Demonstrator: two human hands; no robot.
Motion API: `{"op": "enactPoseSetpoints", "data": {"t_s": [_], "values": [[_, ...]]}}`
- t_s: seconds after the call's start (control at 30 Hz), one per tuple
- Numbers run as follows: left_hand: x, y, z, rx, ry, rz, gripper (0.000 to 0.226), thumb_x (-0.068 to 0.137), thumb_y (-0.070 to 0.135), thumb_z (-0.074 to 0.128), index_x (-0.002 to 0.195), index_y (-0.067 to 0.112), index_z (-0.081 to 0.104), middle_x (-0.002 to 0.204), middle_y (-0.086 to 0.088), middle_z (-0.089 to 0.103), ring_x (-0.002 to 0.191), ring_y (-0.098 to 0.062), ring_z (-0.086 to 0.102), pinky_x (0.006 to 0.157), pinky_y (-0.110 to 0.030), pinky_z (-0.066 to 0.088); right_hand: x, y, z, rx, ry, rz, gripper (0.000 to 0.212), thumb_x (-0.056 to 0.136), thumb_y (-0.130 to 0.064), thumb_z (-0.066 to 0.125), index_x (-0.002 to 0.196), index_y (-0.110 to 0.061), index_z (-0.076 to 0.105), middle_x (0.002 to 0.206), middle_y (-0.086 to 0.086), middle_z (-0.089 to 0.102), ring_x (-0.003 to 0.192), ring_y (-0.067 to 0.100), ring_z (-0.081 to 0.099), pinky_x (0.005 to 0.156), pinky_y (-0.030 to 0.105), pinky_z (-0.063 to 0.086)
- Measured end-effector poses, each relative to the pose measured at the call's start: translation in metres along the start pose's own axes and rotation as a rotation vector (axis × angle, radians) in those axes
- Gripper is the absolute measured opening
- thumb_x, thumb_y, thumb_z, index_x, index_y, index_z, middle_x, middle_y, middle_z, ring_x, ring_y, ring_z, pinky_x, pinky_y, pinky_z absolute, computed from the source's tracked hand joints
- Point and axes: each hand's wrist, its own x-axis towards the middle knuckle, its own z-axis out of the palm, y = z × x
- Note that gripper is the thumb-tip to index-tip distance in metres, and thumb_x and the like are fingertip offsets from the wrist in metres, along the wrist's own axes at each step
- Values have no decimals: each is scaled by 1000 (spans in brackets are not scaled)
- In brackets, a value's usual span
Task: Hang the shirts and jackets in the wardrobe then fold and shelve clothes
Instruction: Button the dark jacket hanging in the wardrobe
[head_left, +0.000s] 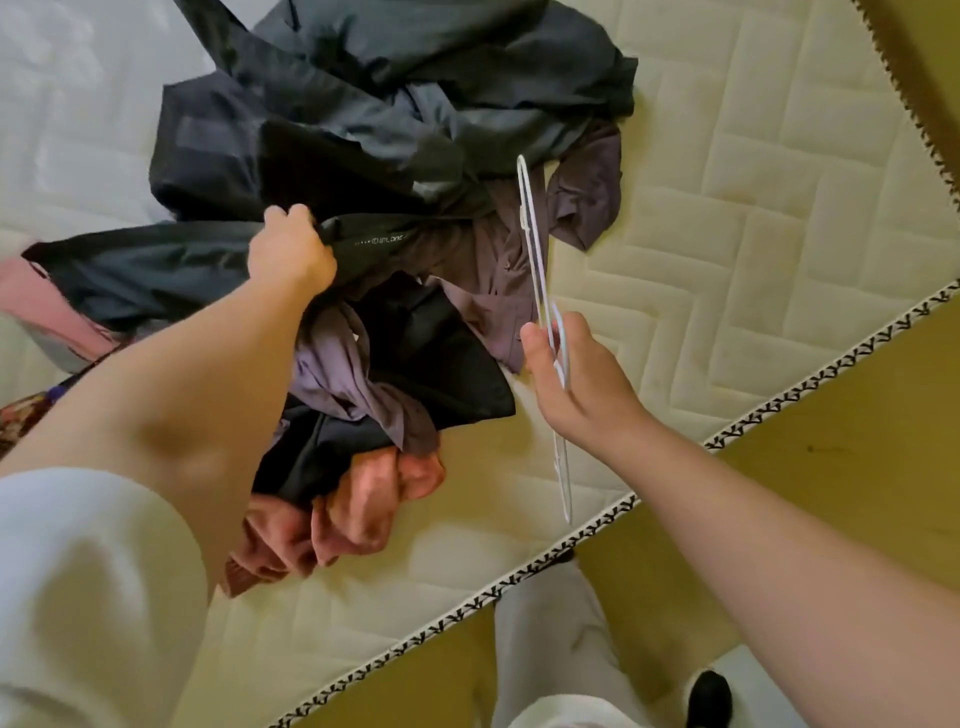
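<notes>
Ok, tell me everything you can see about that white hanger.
The white hanger is thin, looks like plastic or coated wire, and shows nearly edge-on, so its hook is hard to make out. It is held in the air, pointing away over the clothes pile and mattress. The right hand holds it near its middle; nothing else visibly touches it.

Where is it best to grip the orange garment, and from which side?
Probably grip the orange garment by its bunched near end, coming from the mattress edge: that end lies free, while the far end runs under the dark clothes.
</notes>
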Motion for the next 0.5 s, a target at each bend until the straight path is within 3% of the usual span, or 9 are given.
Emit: {"op": "enactPoseSetpoints", "data": {"t_s": [0.07, 0.2, 0.27, 0.37, 0.43, 0.5], "values": [[-15, 3, 15, -20, 29, 44, 37, 98, 29, 55, 131, 10, 56, 128, -21, 46, 109, -50, 54, 92, -53, 46, 5, 0, 5, -16, -10, 11, 29, 105, -37, 39, 95, -9, 41, 77, 8, 56, 65, 23, 52, 53, 33, 28], [-66, 7, 49, -104, 119, 93, 30, 101, 29, 52, 115, 11, 71, 111, -15, 55, 93, -43, 60, 77, -43, 47, 13, 0, 17, -95, -53, 61, 32, 106, -39, 36, 97, -9, 42, 80, 7, 60, 64, 13, 52, 51, 17, 36], [-91, 6, 60, -158, 163, 106, 29, 101, 28, 52, 115, 14, 74, 114, -11, 60, 94, -40, 63, 75, -41, 49, 13, 0, 22, -106, -69, 58, 36, 106, -38, 36, 102, -4, 47, 84, 11, 63, 69, 22, 56, 55, 26, 37], [-128, 5, 65, -280, 268, 192, 28, 101, 23, 57, 119, 12, 74, 134, -7, 63, 106, -33, 67, 85, -43, 56, 8, -6, 27, -85, -102, 69, 37, 106, -34, 37, 110, 1, 47, 93, 19, 66, 83, 35, 62, 76, 42, 49], [-151, 7, 65, -356, 352, 278, 24, 97, 19, 62, 113, 9, 76, 117, -10, 70, 93, -32, 71, 75, -43, 59, 3, -13, 27, -75, -121, 74, 37, 106, -31, 38, 114, 4, 45, 97, 22, 66, 88, 38, 64, 81, 50, 49], [-177, 6, 63, -426, 383, 272, 20, 94, 19, 66, 108, 10, 78, 93, -8, 69, 76, -29, 68, 63, -40, 57, -3, -22, 30, -73, -145, 78, 38, 106, -30, 39, 116, 6, 43, 100, 24, 65, 92, 38, 64, 82, 49, 50]]}}
